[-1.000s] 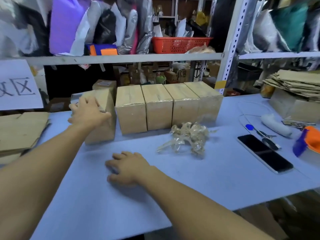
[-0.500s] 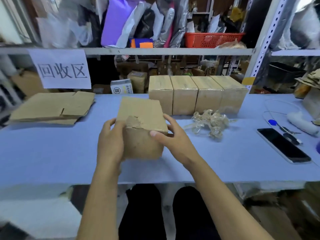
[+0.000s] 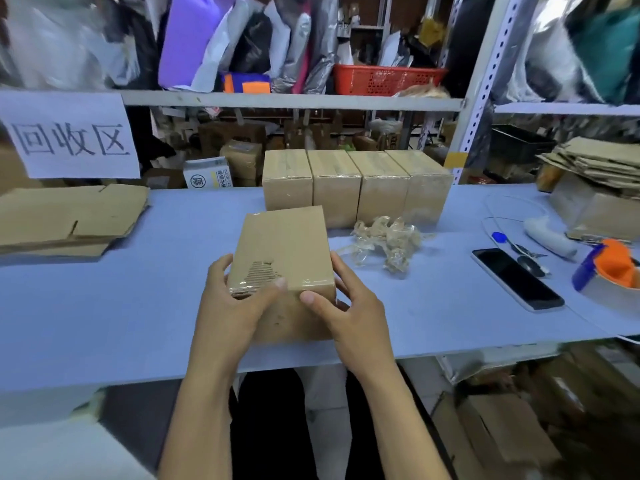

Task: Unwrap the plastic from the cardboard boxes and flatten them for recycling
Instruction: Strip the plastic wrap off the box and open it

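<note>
Right now a plastic-wrapped brown cardboard box sits on the pale blue bench directly ahead of the person, its long axis running away from them, with both hands equally close on its near end. The left hand grips the near-left corner, thumb laid across the top beside a torn patch of exposed corrugation. The right hand clasps the near-right corner, fingers curled round the side, thumb pressing the front face. Likely the wrap's loose edge near that tear gets picked next.
</note>
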